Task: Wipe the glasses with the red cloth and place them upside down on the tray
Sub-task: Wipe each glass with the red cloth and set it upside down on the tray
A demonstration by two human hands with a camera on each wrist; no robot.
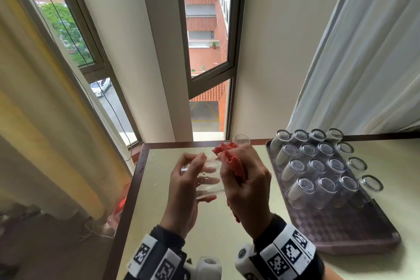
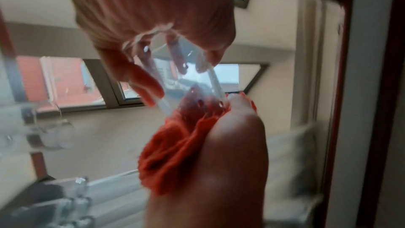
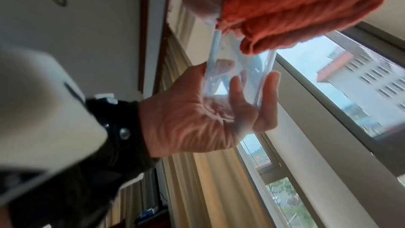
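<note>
Left hand (image 1: 181,191) grips a glass (image 1: 208,177), right hand (image 1: 246,188) clutches the red cloth (image 1: 234,161) above bare table (image 1: 216,234).

Clear glass (image 1: 208,179) held sideways, red cloth (image 1: 231,161) bunched at mouth.

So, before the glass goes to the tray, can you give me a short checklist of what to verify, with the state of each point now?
1. Left hand grips the glass securely: ok, fingers and thumb wrap its wall.
2. Red cloth in contact with the glass: ok, the right hand presses it at the mouth.
3. Glass fully dry: not ok, the left wrist view shows droplets on its wall.
4. Free place on the tray: ok, the near part is bare behind the rows of upside-down glasses.
5. Other glasses waiting: ok, one upright glass stands at the table's far edge.
6. Glass free of cracks: cannot tell.
</note>
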